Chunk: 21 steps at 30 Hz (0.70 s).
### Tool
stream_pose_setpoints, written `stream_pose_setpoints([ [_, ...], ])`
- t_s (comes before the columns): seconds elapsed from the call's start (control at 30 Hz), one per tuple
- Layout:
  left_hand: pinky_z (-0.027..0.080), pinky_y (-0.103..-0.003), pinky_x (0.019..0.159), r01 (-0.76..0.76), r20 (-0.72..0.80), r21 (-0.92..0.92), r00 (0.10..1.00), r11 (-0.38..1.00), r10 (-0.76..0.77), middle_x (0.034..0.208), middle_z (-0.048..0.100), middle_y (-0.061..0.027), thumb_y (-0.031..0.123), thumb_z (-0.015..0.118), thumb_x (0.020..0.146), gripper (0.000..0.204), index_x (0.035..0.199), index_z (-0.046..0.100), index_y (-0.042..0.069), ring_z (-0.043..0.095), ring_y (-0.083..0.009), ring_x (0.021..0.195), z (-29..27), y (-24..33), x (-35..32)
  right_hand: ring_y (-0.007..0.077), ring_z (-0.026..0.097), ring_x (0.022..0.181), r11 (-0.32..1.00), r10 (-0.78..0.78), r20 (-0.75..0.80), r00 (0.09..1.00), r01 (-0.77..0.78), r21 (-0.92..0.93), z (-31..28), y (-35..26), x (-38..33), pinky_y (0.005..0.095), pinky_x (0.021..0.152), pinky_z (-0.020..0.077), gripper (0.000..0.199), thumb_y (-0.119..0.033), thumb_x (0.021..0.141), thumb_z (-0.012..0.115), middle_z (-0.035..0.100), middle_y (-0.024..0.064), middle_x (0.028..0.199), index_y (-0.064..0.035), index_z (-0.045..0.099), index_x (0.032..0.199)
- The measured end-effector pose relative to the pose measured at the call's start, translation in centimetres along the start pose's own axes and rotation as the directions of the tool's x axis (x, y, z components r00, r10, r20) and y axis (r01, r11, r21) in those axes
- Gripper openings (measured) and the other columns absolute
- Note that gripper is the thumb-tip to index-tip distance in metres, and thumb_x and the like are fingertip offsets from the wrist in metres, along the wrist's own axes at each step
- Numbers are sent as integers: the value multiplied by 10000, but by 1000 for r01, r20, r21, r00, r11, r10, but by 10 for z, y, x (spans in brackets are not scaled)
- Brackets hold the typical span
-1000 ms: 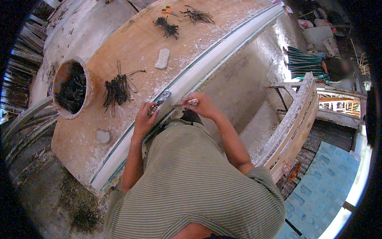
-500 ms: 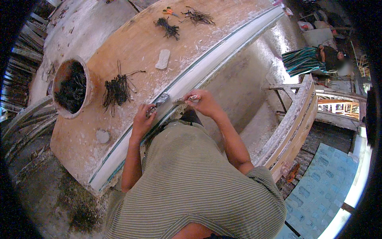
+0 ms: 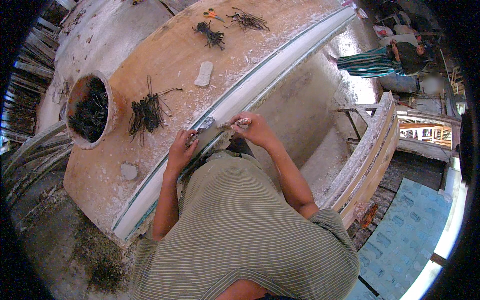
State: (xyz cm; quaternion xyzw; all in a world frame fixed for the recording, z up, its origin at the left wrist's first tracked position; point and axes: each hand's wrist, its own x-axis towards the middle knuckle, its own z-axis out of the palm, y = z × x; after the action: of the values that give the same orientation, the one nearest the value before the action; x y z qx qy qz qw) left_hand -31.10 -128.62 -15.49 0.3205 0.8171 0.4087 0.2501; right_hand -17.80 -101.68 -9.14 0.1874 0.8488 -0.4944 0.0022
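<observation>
Both my hands work close together over the long pale rail (image 3: 270,70) that runs slantwise along the board's near edge. My left hand (image 3: 181,150) is closed, with a small flat grey piece (image 3: 205,123) sticking out past its fingertips above the rail; its exact kind cannot be made out. In a pinch, my right hand (image 3: 254,131) grips a pale, crusted piece (image 3: 226,125) just right of the grey one. Its fingers partly hide that piece. White crumbs lie on the board beside the rail.
On the wide wooden board (image 3: 165,45) lie black wire-like bundles (image 3: 145,117), orange-handled scissors (image 3: 214,16) and a white chunk (image 3: 204,74). A clay-coloured pot (image 3: 109,107) holds more black strands. A curved wooden frame (image 3: 370,165) stands at right. A person (image 3: 370,63) is farther back.
My hands and the pieces in them stay almost where they were. The person at the back right has shifted up and to the left in the picture.
</observation>
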Motion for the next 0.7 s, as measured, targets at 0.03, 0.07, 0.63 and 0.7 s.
stream_pose_setpoints([
  [0.03, 553, -380, 840, -5, 1, -1, 1000, 1000, 5, 1102, 606, -108, 158, 706, 935, 301, 1219, 622, 104, 671, -302, 1013, 0, 0, 0, 279, 710, 889, 1000, -17, -19, 1000, 17, -6, 1, 1, 0, 376, 808, 559, 152, -154, 857, 768, 730, 118, 953, -77, 742, 985],
  [0.07, 553, -380, 840, -9, 3, -1, 1000, 1000, 9, 1105, 608, -107, 161, 705, 936, 300, 1219, 623, 105, 673, -301, 1017, -1, 1, 0, 293, 712, 878, 999, -34, -39, 999, 33, -12, 3, 3, 0, 384, 793, 565, 155, -176, 852, 779, 727, 120, 943, -87, 748, 975],
  [0.63, 543, -384, 849, 16, 37, 26, 999, 1000, -17, 1108, 606, -103, 209, 690, 950, 297, 1221, 626, 109, 660, -300, 1029, -1, 0, 2, 266, 729, 884, 999, 29, -40, 999, -27, 36, 7, 8, 3, 375, 795, 569, 172, -196, 857, 783, 745, 102, 943, -82, 745, 979],
  [0.7, 541, -387, 848, -11, 22, 15, 1000, 1000, 11, 1105, 605, -104, 208, 691, 949, 295, 1220, 625, 111, 659, -302, 1024, 0, 0, 2, 266, 729, 883, 999, 30, -35, 999, -29, 34, 7, 9, 4, 374, 798, 569, 173, -202, 859, 781, 747, 99, 947, -80, 745, 978],
])
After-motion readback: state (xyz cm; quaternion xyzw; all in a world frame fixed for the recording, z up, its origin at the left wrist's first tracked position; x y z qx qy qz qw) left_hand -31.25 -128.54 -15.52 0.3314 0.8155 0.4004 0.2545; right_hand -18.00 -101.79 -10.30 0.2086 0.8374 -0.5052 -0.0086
